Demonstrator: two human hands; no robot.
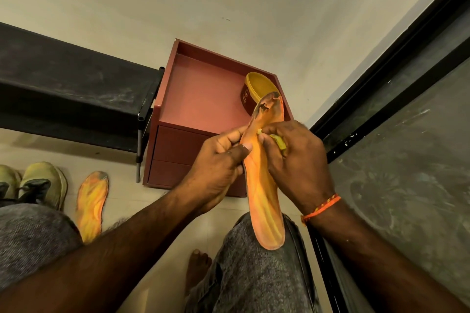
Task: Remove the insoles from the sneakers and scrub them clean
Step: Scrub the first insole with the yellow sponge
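An orange insole (pixel 264 198) with a dark, worn toe stands upright over my right knee. My left hand (pixel 216 168) grips its left edge near the middle, thumb on the face. My right hand (pixel 295 160) holds a small yellow scrubbing piece (pixel 279 143) and presses it against the insole's upper part. A second orange insole (pixel 90 204) lies flat on the floor at the left. Beside it stand two yellowish sneakers (pixel 42 184), partly hidden by my left knee.
A reddish-brown drawer cabinet (pixel 198 89) stands against the wall ahead, with a yellow round container (pixel 256 89) on its top. A black bench (pixel 68 84) runs along the left. A dark framed door (pixel 396 119) fills the right. My bare foot (pixel 197 269) rests on the tiled floor.
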